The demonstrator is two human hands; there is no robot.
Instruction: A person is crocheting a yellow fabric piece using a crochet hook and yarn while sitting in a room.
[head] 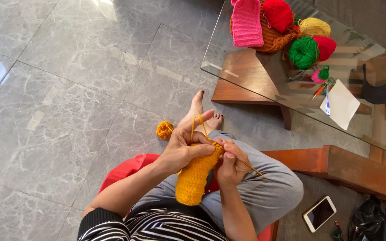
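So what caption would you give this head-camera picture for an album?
Seated on a red chair, left hand holds yellow crochet work while right hand works the hook.

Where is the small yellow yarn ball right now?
In the head view, the yarn ball lies on the grey floor, just left of the bare foot and above the left hand.

The yarn ball (164, 130) lies on the floor (68, 89) left of the crochet piece (195, 176). The glass table (264, 85) stands beyond and right of that piece. The phone (319, 213) lies right of it.
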